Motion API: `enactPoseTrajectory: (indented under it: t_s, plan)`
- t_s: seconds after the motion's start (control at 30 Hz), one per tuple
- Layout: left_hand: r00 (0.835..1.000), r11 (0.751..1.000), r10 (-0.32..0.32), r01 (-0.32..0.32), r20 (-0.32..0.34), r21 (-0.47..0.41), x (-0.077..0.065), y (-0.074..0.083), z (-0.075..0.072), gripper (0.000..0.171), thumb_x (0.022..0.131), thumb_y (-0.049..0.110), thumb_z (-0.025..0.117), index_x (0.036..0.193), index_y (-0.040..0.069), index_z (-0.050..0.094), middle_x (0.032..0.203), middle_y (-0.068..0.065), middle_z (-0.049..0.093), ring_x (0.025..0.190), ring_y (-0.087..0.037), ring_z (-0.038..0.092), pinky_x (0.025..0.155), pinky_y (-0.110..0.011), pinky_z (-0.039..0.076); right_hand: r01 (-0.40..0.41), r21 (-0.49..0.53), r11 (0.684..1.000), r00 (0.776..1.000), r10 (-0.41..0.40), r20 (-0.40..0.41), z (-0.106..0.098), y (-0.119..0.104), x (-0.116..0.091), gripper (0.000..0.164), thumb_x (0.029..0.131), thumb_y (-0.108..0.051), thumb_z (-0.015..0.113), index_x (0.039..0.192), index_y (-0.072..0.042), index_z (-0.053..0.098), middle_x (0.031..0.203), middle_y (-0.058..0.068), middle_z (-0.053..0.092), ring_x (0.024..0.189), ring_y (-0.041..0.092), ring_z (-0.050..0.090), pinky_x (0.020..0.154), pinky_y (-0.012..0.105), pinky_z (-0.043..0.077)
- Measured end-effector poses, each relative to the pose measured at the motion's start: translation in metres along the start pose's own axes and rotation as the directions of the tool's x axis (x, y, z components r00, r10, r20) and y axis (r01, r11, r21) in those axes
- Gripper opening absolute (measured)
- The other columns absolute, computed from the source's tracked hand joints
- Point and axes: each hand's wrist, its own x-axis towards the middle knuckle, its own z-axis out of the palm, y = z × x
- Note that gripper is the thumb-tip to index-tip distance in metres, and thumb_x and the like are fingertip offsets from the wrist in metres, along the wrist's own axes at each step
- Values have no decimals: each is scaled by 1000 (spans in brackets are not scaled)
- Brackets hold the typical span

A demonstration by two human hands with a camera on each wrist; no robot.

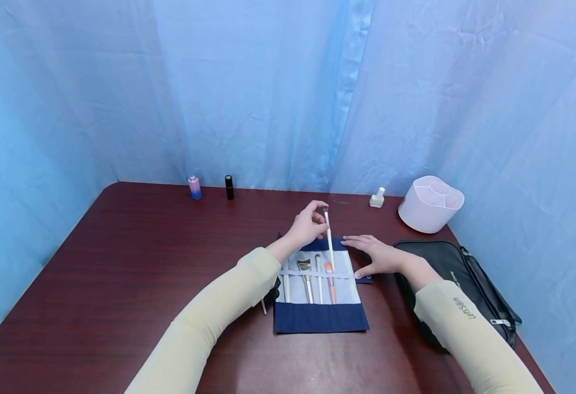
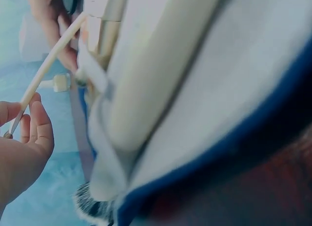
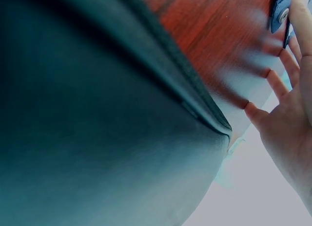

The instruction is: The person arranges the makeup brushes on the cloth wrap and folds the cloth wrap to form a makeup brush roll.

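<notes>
My left hand [image 1: 310, 224] pinches a slim white makeup brush [image 1: 330, 241] near its top, by the small dark bristles. The brush stands nearly upright, its lower end over the right part of an unrolled navy and white brush roll [image 1: 320, 319]. Under the roll's elastic band lie several brushes, among them a wide flat one [image 1: 307, 279] and a pink one [image 1: 330, 284]. My right hand [image 1: 381, 256] rests at the roll's right edge, fingers spread and thumb on the border. In the right wrist view, its fingers [image 3: 278, 84] extend near a navy snap tab [image 3: 280, 14].
A black zip bag [image 1: 431, 257] lies under my right forearm. Toward the back right stand a pale divided organizer [image 1: 428, 210] and a nail polish bottle [image 1: 377, 198]. A pink-blue bottle [image 1: 195, 188] and a black tube [image 1: 229, 187] stand along the back edge, left of centre.
</notes>
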Motion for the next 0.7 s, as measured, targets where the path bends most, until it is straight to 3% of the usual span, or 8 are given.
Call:
enactPoseTrajectory:
  t_s: [0.17, 0.33, 0.5, 0.7]
  plan:
    - [1000, 1000, -20, 20, 12, 21, -1, -4, 4, 45, 90, 2, 61, 131, 12, 46, 88, -11, 58, 74, -32, 67, 67, -37, 57, -4, -14, 1000, 1000, 4, 7, -2, -2, 0, 91, 75, -58, 70, 146, -14, 35, 151, 11, 32, 135, 34, 29, 105, 60, 28]
    - [999, 998, -40, 39, -5, -40, 1, -6, 4, 44, 89, 0, 62, 128, 11, 47, 88, -13, 58, 80, -37, 67, 68, -39, 57, 6, -32, 999, 1000, -5, 3, -2, -3, 1, 91, 74, -60, 69, 146, -13, 36, 150, 12, 33, 135, 35, 29, 105, 60, 28]
    - [998, 996, -55, 53, -30, -77, 3, -8, 6, 43, 88, 0, 62, 127, 12, 47, 88, -13, 59, 77, -35, 67, 68, -38, 57, 4, -50, 999, 1000, -4, -1, -2, -2, 1, 92, 74, -62, 68, 146, -14, 36, 150, 12, 33, 134, 35, 30, 105, 60, 28]
    - [998, 998, -65, 65, 25, -19, 1, -9, 9, 42, 88, 1, 63, 127, 13, 48, 86, -11, 59, 73, -30, 67, 64, -34, 57, -8, -59, 998, 1000, 8, -2, -3, -4, 1, 91, 73, -61, 70, 146, -16, 37, 151, 12, 32, 135, 35, 29, 104, 61, 28]
